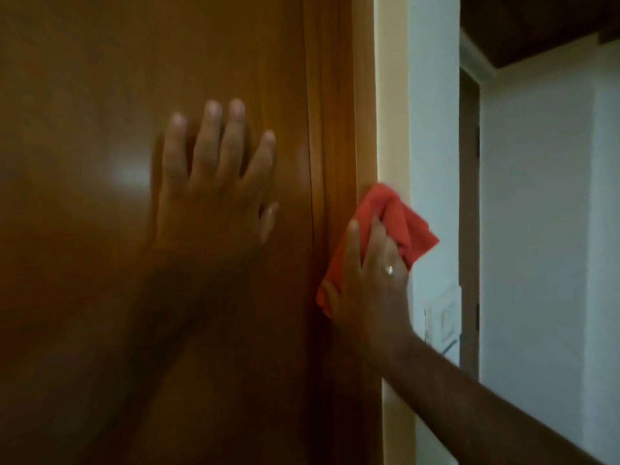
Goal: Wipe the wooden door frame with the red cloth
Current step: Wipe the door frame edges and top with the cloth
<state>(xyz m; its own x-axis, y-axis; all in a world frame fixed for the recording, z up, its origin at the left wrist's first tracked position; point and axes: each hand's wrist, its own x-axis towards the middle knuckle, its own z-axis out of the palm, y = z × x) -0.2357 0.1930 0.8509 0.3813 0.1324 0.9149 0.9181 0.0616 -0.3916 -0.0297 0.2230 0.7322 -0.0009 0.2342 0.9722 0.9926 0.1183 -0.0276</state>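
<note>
Brown wood fills the left of the view: a door (100, 129) with its frame (335, 112) running upright beside a pale wall (432, 129). The left hand (214, 182) lies flat on the door, fingers spread, holding nothing. The right hand (365, 273), a ring (389, 270) on one finger, presses the bunched red cloth (399, 219) against the frame's edge, fingers curled over it.

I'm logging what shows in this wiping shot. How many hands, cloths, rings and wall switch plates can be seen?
Hands: 2, the left hand flat on the wooden door, the right hand holding the red cloth
Cloths: 1
Rings: 1, the ring
Switch plates: 1, the switch plate
Total: 5
</note>
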